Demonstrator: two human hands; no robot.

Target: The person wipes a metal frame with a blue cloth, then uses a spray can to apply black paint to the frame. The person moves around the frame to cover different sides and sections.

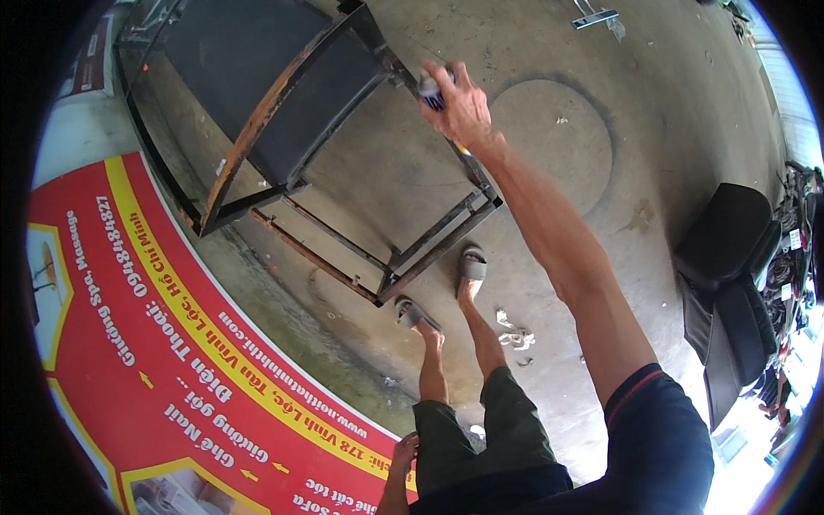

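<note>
My right hand [463,112] stretches out over a dark metal frame [438,239] and is closed around a spray can [432,96]. The can has a pale top and a dark blue patch; my fingers and palm cover much of it. Worn, rusty-brown patches show along the frame's bars. A dark grey padded panel [232,69] lies within the frame's far left part. Low in the view, my left hand [403,453] hangs beside my dark green shorts, away from the frame; its fingers are largely hidden.
A red and yellow printed banner [154,318] curves along the left. Black padded seat parts [725,240] stand at the right, near a cluttered heap [794,249]. Pale scraps [515,330] lie on the concrete floor by my sandalled feet. A metal piece [594,17] lies farther off.
</note>
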